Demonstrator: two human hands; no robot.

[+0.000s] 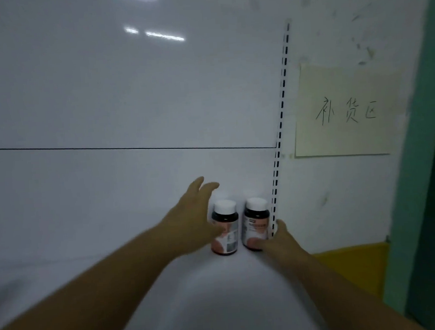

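left hand [189, 223], fingers straight and apart, is touching the first dark brown plastic bottle with white cap and pink label [227, 226], standing near the slotted white metal upright [282, 108]. the second identical bottle [256, 221] is standing just beside that upright. right hand [278, 240] is touching its base; whether its fingers are clamping cannot be told. both bottles are seemingly shelved already; only letting go is remaining.

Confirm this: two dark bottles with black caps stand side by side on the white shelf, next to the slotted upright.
Wrong on one point: the left bottle and the right bottle have white caps, not black. The head view shows it. They do stand side by side on the white shelf, next to the slotted upright.
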